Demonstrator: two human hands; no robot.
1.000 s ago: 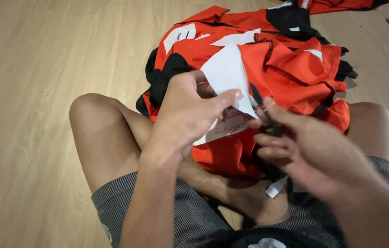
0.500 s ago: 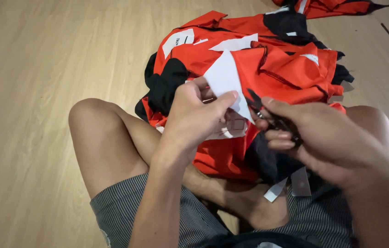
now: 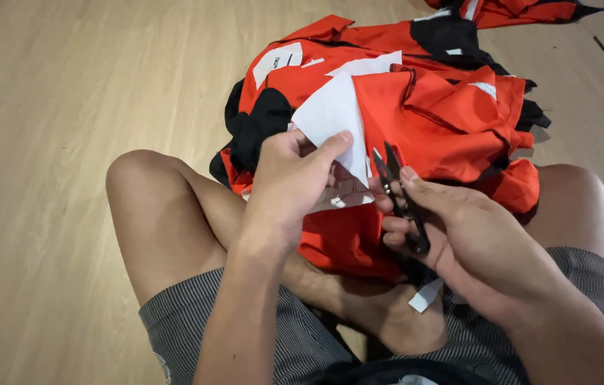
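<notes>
I sit cross-legged on a wooden floor with a red, black and white garment (image 3: 452, 121) heaped over my lap. My left hand (image 3: 291, 189) pinches a white panel of the garment (image 3: 330, 121) between thumb and fingers and holds it up. My right hand (image 3: 459, 235) grips small black thread snips (image 3: 400, 196), blades slightly apart and pointing up, just right of the white panel's edge. The blades sit close to the fabric but I cannot tell if they touch it.
More red and black fabric (image 3: 523, 11) lies at the top right edge. A small white tag (image 3: 425, 296) hangs below my right hand. My bare knees (image 3: 138, 178) flank the pile, above grey striped shorts (image 3: 302, 342). Light wood floor (image 3: 67, 85) surrounds me.
The view has shifted a little. My left hand has lifted the white panel higher, and the snips in my right hand now stand clear of the fabric, blades visible.
</notes>
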